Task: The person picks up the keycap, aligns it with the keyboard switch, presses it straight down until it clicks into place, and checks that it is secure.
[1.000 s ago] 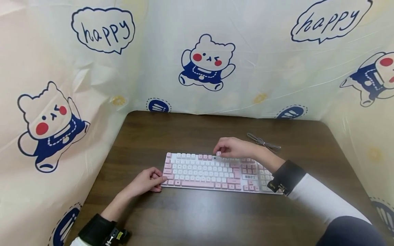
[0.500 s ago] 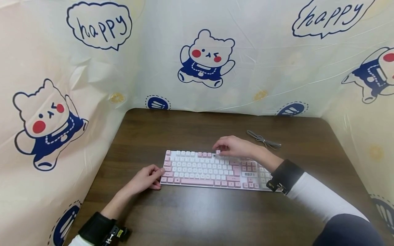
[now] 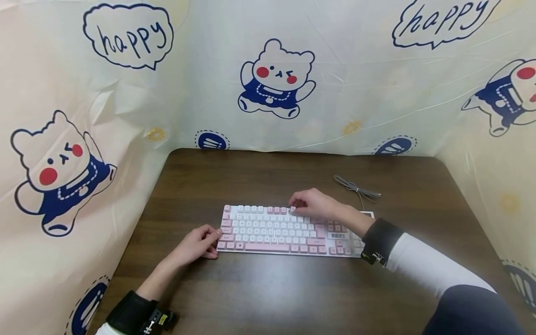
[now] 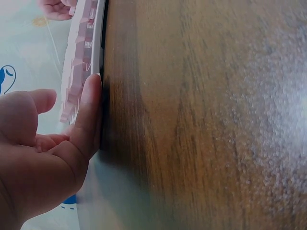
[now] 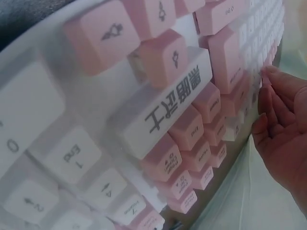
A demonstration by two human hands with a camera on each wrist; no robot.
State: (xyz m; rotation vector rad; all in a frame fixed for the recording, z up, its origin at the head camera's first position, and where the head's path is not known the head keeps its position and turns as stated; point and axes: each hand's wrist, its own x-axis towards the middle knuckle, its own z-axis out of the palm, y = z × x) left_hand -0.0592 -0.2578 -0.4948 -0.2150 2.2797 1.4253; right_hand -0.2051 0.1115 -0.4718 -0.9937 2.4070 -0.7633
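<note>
A white keyboard (image 3: 268, 247) with pink and white keys lies flat on the brown table. The left hand (image 3: 197, 243) holds its left end; in the left wrist view one finger (image 4: 88, 91) lies along the side, while another digit stands above the keys. At the top row, the right hand (image 3: 316, 204) pinches a small pink keycap (image 3: 293, 209), which sits at the end of several pink keys. In the right wrist view the right hand (image 5: 283, 110) is at the far part of the keyboard, with fingertips on a pink piece. The keycap's underside is hidden.
A bundled grey cable (image 3: 356, 187) lies behind the keyboard, a strand running down towards it. The right forearm covers part of the number keys. Dark table (image 3: 268, 288) extends in front, and a printed curtain (image 3: 335, 83) surrounds the back and sides.
The right hand has moved slightly, and the dark gap near the pink keycap is covered now. The left thumb has drawn back from the keys to the left edge.
</note>
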